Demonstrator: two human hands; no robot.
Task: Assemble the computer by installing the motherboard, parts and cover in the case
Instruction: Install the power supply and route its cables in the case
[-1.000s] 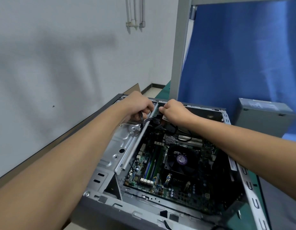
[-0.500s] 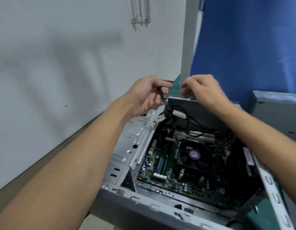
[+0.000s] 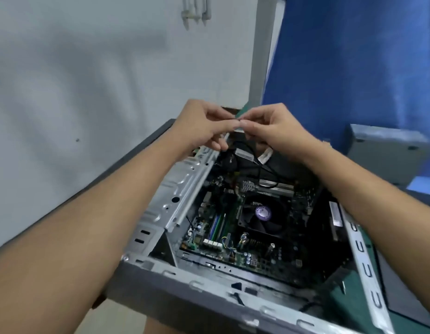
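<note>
Both your hands are up over the far rim of the case [image 3: 175,292], centre of frame, fingertips meeting. Left hand [image 3: 204,126] and right hand [image 3: 272,131] each pinch one end of a small pale strip [image 3: 238,128] (too blurred to tell whether it's a tie or a connector tab). Its long axis runs roughly left-right between the two pinches. The work lies straight below: black cables [image 3: 259,169] loop down from just under your fingers, with a white connector [image 3: 266,157] hanging right under the right hand, so that hand is the nearer one for it. The motherboard [image 3: 221,239] is seated in the case floor, lower centre, with the fan [image 3: 262,213] on top of it. My read is the next move goes down and toward you. Versus half a second ago, your hands had a gap between them and the left held a black cable; now they're joined. A second ago both were down at the case's far rail.
</note>
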